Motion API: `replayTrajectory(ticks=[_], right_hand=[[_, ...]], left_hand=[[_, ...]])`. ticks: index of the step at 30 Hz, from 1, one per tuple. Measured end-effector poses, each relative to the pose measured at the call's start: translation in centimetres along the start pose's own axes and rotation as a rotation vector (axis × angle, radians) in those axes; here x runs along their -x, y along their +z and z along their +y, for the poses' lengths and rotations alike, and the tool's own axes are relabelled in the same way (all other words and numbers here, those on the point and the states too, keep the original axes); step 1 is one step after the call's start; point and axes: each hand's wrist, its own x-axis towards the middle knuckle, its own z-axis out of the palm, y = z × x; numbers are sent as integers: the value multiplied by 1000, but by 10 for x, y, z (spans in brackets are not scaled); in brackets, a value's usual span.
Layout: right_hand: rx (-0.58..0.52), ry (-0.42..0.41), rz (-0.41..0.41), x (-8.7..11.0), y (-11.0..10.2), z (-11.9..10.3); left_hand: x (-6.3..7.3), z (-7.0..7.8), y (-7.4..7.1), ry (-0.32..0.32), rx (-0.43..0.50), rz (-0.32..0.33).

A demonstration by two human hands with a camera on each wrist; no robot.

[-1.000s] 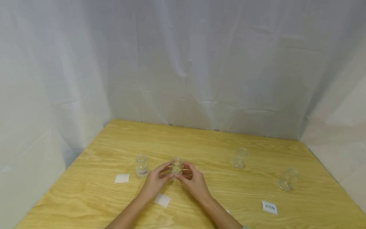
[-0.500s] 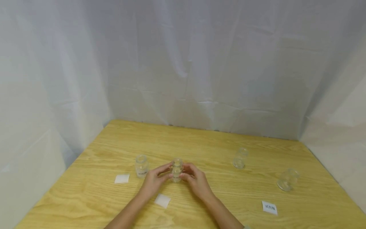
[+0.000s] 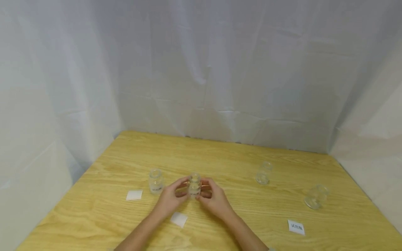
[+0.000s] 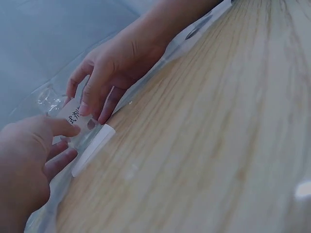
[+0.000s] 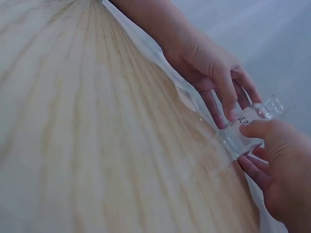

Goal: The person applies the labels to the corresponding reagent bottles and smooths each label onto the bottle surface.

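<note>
A small clear glass bottle point(image 3: 194, 184) stands upright between both hands near the middle of the wooden table. It carries a white paper label point(image 4: 73, 115) with printed characters on its front. My left hand point(image 3: 169, 199) grips the bottle from the left, thumb at the label's edge. From the other side my right hand point(image 3: 215, 202) holds it, its thumb low at the label's opposite edge. The bottle's neck point(image 5: 273, 105) pokes out above the fingers in the right wrist view. Left of the hands is another glass bottle point(image 3: 156, 182) with a similar label low on its side.
Two unlabelled glass bottles, one farther back point(image 3: 263, 173) and one nearer point(image 3: 316, 197), stand at the right. Blank white paper pieces lie beside the left bottle point(image 3: 134, 195) and by the left forearm point(image 3: 179, 219). A printed label point(image 3: 296, 227) lies front right. White sheeting point(image 3: 220, 69) encloses the table.
The thumbs, together at the bottle's front a second ago, have moved apart to its sides, and the label's characters now show between them. Both hands stay in the same place.
</note>
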Motion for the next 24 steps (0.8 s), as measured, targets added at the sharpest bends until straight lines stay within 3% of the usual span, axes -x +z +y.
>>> replayTrajectory(ticks=[11, 24], right_hand=[[155, -93, 37, -4, 4, 34], [71, -53, 41, -3, -2, 27]], left_hand=[[1, -1, -1, 25, -16, -7], [1, 0, -3, 40, 13, -8]])
